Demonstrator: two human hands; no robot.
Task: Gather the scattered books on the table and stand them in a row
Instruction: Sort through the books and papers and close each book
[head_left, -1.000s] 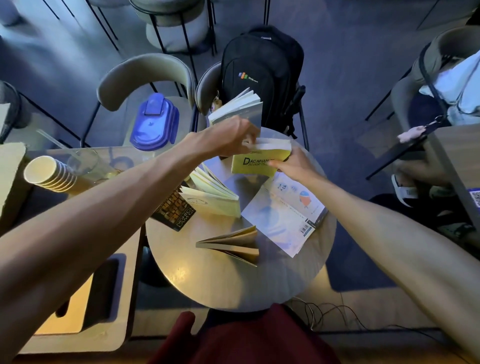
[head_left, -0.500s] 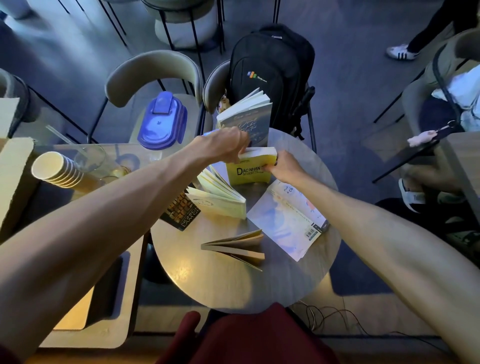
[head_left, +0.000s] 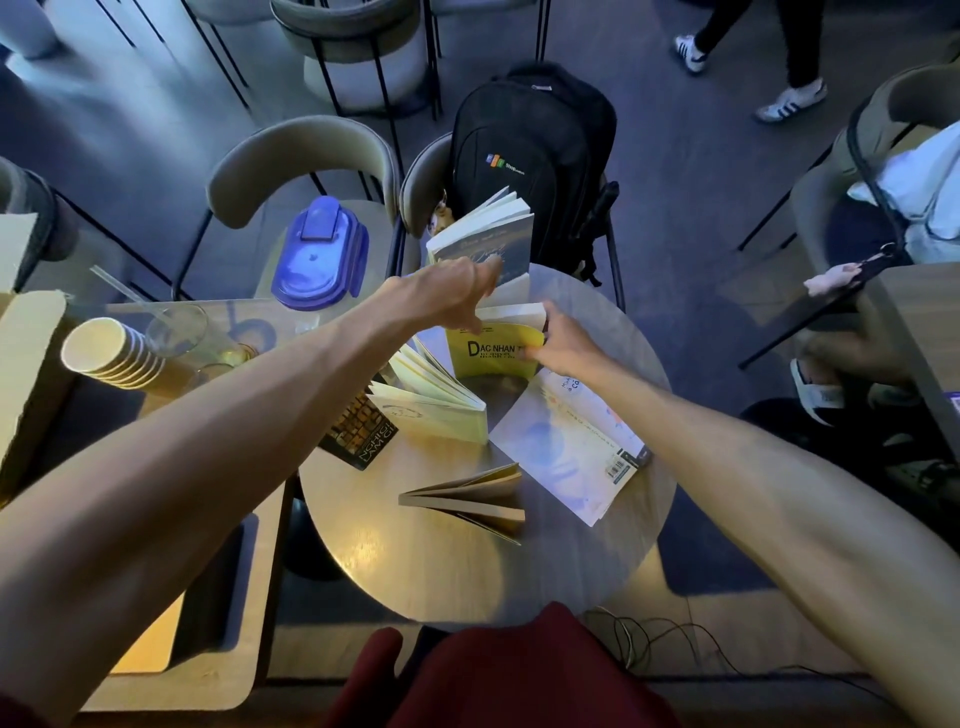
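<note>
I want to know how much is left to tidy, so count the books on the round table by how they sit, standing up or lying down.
Standing up: 2, the grey-blue book at the far edge and the yellow book, with the left hand and right hand on them.
Lying down: 4, the fanned pale book, dark book, big white book and splayed tan book.
Total: 6 books.
</note>
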